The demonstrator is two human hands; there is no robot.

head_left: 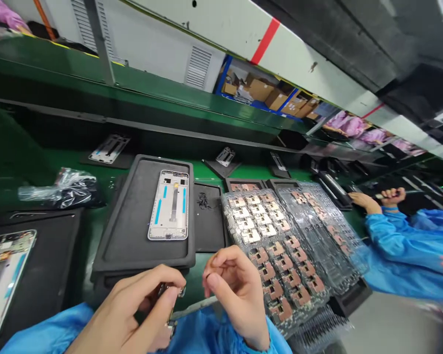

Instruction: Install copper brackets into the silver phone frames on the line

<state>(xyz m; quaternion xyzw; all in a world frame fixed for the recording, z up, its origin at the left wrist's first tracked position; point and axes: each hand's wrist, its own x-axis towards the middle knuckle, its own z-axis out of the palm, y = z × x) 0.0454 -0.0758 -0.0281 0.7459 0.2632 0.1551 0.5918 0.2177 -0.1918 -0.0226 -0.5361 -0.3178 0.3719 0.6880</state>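
At the bottom centre, my left hand (133,307) pinches a small phone circuit board (171,328) between thumb and fingers, which cover most of it. Close on its right, my right hand (238,295) has thumb and fingertips pressed together; whatever they hold, if anything, is too small to name. A silver phone frame (166,222) with blue strips lies on a black foam tray (133,196) beyond my left hand. To the right of my right hand, a clear plastic tray (243,247) carries rows of copper-coloured and whitish circuit boards (281,310).
Small black pieces (204,200) lie on a dark mat behind my hands. Another phone frame (3,280) rests at far left, near a clear bag (77,189). More frames line the green bench's back. A co-worker's blue sleeve (391,236) reaches in from the right.
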